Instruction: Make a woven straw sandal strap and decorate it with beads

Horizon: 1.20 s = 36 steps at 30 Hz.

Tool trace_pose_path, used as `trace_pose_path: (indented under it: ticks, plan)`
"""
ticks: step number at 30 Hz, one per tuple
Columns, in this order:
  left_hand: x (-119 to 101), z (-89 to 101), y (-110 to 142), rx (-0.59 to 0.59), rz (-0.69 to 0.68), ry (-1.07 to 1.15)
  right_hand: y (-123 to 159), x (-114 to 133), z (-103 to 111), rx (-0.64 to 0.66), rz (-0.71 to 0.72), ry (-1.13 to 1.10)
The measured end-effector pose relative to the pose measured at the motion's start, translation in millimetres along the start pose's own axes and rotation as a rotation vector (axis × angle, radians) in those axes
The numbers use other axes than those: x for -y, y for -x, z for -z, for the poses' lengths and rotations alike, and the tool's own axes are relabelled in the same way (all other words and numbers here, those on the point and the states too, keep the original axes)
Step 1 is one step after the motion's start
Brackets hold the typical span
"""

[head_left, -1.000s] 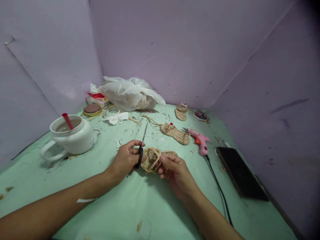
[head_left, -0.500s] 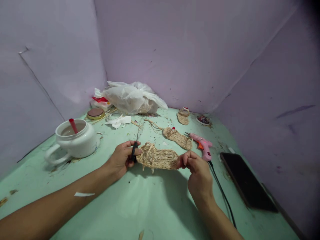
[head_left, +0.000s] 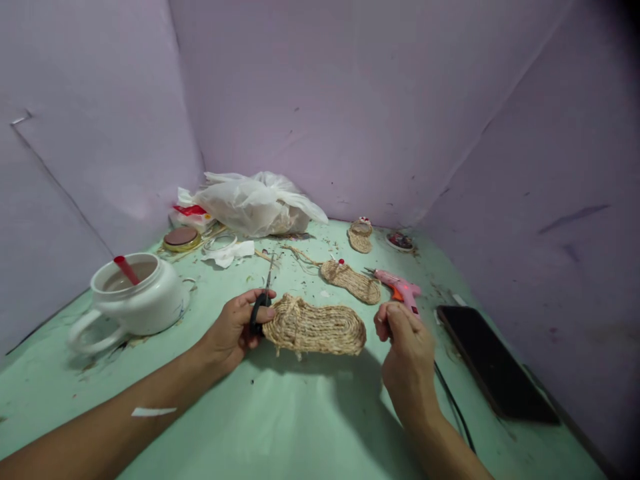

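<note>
My left hand (head_left: 240, 327) is closed round black-handled scissors (head_left: 259, 313) and the toe end of a braided-rope slipper (head_left: 320, 330). The scissor blades point away from me, and the slipper is held raised above the table with its sole lying sideways. Loose fibre ends stick out along its lower edge. Just right of the slipper's heel, and apart from it, my right hand (head_left: 407, 350) is pinched shut; whatever its fingers hold, if anything, is too small to make out. A second rope slipper with a red bead (head_left: 350, 280) lies behind.
A pink glue gun (head_left: 397, 287) with a black cord lies behind my right hand, and a phone (head_left: 495, 363) to its right. On the left stands a white mug (head_left: 140, 300) with a red straw. A plastic bag (head_left: 255, 203) and a small rope slipper (head_left: 360, 237) are at the back.
My right hand has let go of the slipper's heel end and moved slightly right of it. The slipper has tilted, showing more of its flat side. The view has shifted a little.
</note>
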<state>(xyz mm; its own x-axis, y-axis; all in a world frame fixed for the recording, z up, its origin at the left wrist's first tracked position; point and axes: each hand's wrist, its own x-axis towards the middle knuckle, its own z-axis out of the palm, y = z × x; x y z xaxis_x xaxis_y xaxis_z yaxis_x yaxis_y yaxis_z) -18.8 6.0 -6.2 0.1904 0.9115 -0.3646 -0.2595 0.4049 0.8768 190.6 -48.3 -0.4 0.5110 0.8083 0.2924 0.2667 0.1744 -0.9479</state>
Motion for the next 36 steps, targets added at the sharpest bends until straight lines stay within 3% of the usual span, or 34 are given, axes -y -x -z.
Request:
trace_pose_path:
  ticks: [4, 6, 8, 11, 14, 16, 24, 36]
  plan:
    - [1, 2.1, -1, 0.107, 0.012, -0.031, -2, 3, 3, -0.098, -0.013, -0.014]
    - [2, 3.0, -2, 0.137, 0.026, -0.069, -4, 3, 4, -0.083, -0.037, 0.051]
    - [2, 3.3, -2, 0.145, 0.041, -0.121, -6, 2, 4, 0.052, -0.049, 0.157]
    - [2, 3.0, -2, 0.16, 0.055, -0.18, -2, -3, 1, 0.371, -0.052, 0.25]
    - [2, 2.8, -2, 0.18, 0.049, -0.191, 6, -10, -6, 0.606, -0.133, 0.193]
    - [2, 2.6, -2, 0.179, 0.047, -0.198, 10, -14, -9, 0.682, -0.155, 0.136]
    - [2, 2.5, -6, 0.126, 0.06, -0.233, 14, -23, -15, 0.625, -0.11, 0.134]
    - [6, 3.1, -7, 0.132, 0.008, -0.295, 11, -32, -14, 0.655, -0.004, 0.208]
